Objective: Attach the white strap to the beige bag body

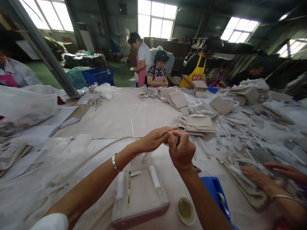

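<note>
My left hand [155,139] reaches over the table with its fingers long and pressed together, the tips meeting my right hand [182,149]. My right hand is closed round a small greyish, rounded thing [177,139]; most of it is hidden by the fingers, so its kind does not show. Whatever lies under my left fingers is hidden too. Below the hands lies a beige fabric bag piece [141,195] with white-wrapped handles and a gold zipper strip [129,190]. A small dish [185,210] of yellowish paste stands beside my right forearm.
A blue tape dispenser [216,191] stands right of my forearm. Another person's hands [261,179] rest on fabric at the right. Heaped beige pieces and white strips [240,127] cover the table's right side. A plastic bag [28,102] lies left. Several people work across the table.
</note>
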A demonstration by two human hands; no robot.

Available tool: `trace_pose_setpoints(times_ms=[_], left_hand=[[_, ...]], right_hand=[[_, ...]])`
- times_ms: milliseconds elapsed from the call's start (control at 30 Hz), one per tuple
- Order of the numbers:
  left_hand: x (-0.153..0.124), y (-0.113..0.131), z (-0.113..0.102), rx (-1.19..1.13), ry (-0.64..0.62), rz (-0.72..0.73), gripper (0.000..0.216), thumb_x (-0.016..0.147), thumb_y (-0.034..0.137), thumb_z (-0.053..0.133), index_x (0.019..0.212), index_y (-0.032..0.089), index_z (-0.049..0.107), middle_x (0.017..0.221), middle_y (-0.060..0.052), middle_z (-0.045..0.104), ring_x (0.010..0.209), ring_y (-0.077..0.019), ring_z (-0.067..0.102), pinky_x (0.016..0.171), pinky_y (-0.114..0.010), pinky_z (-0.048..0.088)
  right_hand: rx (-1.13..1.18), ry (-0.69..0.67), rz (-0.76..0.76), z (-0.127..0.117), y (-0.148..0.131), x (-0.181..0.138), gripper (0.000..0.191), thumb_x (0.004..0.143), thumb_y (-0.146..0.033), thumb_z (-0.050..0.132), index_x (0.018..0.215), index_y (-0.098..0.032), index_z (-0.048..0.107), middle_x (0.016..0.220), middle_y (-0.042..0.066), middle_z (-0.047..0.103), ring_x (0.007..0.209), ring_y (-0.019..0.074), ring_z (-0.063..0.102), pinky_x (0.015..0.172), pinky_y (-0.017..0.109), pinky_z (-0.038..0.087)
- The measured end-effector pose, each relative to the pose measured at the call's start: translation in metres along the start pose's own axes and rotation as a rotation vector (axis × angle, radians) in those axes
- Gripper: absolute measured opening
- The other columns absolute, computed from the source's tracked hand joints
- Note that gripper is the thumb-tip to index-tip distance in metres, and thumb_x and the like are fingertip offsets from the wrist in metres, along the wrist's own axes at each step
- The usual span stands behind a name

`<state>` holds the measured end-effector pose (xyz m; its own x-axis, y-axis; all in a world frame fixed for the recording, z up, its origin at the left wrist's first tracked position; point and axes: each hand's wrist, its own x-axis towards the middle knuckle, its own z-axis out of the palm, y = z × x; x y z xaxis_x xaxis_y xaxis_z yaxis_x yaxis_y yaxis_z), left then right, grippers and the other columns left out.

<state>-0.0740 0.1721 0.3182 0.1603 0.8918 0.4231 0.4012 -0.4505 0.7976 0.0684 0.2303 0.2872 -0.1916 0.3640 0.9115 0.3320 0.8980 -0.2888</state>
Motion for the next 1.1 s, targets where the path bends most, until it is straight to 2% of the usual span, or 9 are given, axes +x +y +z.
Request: trace_pose_setpoints(times_ms=[133,233,500,600,700,867,933,967,1100], left_hand=[[-0.003,-0.002,-0.013,-0.069,-0.029,-0.009,0.044,0.101,0.036,0.042,0.140,0.016,0.049,0.146,-0.011,0.046,0.135,-0.0215,0.042,0.118,-0.034,0.028],[-0.007,-0.007,-0.018,-0.121,-0.024,-0.027,0.044,0.100,0.037,0.044,0.140,0.017,0.050,0.144,-0.010,0.048,0.133,-0.0219,0.044,0.117,-0.033,0.030],[-0.016,-0.021,-0.011,-0.204,0.068,-0.054,0.044,0.099,0.038,0.046,0.138,0.017,0.051,0.143,-0.009,0.049,0.134,-0.0237,0.044,0.118,-0.038,0.030],[-0.014,-0.015,-0.002,-0.192,0.146,-0.042,0.048,0.099,0.038,0.048,0.141,0.016,0.048,0.144,-0.010,0.048,0.135,-0.0238,0.043,0.120,-0.039,0.027],[-0.011,-0.009,0.015,-0.252,0.264,-0.038,0.047,0.098,0.035,0.049,0.140,0.014,0.049,0.143,-0.009,0.049,0.133,-0.0222,0.044,0.119,-0.034,0.028],[-0.014,-0.009,0.041,-0.314,0.496,-0.213,0.040,0.098,0.037,0.051,0.133,0.020,0.056,0.133,-0.001,0.058,0.126,-0.0179,0.049,0.114,-0.026,0.032],[-0.017,-0.015,0.039,-0.243,0.527,-0.267,0.042,0.096,0.041,0.053,0.131,0.017,0.058,0.132,-0.003,0.059,0.125,-0.0194,0.051,0.113,-0.029,0.035],[-0.018,-0.018,0.036,-0.181,0.511,-0.269,0.043,0.097,0.043,0.052,0.131,0.017,0.057,0.132,-0.004,0.059,0.125,-0.0194,0.050,0.112,-0.029,0.035],[-0.021,-0.024,0.023,0.114,0.317,-0.153,0.040,0.101,0.039,0.042,0.135,0.021,0.053,0.132,-0.005,0.056,0.122,-0.0160,0.050,0.106,-0.024,0.036]], right_hand=[[0.037,-0.088,0.029,-0.002,0.004,0.012,0.014,0.091,-0.029,0.059,0.097,-0.017,0.055,0.086,0.000,0.068,0.073,0.0113,0.065,0.067,0.021,0.044],[0.010,-0.133,0.037,-0.007,0.008,0.024,0.017,0.092,-0.034,0.058,0.097,-0.017,0.056,0.083,-0.001,0.067,0.071,0.0107,0.064,0.064,0.021,0.042],[-0.083,-0.153,0.022,-0.008,0.007,0.030,0.021,0.094,-0.037,0.056,0.097,-0.016,0.057,0.082,0.000,0.068,0.066,0.0109,0.063,0.061,0.022,0.040],[-0.116,-0.045,0.033,0.000,0.005,0.027,0.017,0.092,-0.032,0.059,0.096,-0.016,0.057,0.084,0.002,0.068,0.069,0.0116,0.064,0.062,0.022,0.042],[-0.108,0.082,0.068,0.013,-0.001,0.019,0.013,0.091,-0.026,0.060,0.098,-0.016,0.056,0.088,0.006,0.067,0.078,0.0143,0.065,0.070,0.025,0.049],[0.033,0.102,0.208,0.024,-0.010,0.001,0.010,0.093,-0.026,0.053,0.098,-0.017,0.053,0.089,0.008,0.066,0.080,0.0171,0.063,0.072,0.031,0.051],[0.077,0.017,0.264,0.019,-0.008,0.001,0.013,0.094,-0.029,0.052,0.100,-0.018,0.053,0.090,0.005,0.067,0.080,0.0161,0.064,0.072,0.029,0.050],[0.091,-0.080,0.301,0.013,-0.006,0.003,0.016,0.094,-0.032,0.053,0.102,-0.019,0.053,0.092,0.003,0.068,0.082,0.0159,0.065,0.072,0.028,0.049],[0.100,-0.610,0.348,-0.018,0.003,0.021,0.033,0.090,-0.049,0.056,0.111,-0.024,0.051,0.093,-0.001,0.069,0.082,0.0188,0.067,0.066,0.028,0.043]])
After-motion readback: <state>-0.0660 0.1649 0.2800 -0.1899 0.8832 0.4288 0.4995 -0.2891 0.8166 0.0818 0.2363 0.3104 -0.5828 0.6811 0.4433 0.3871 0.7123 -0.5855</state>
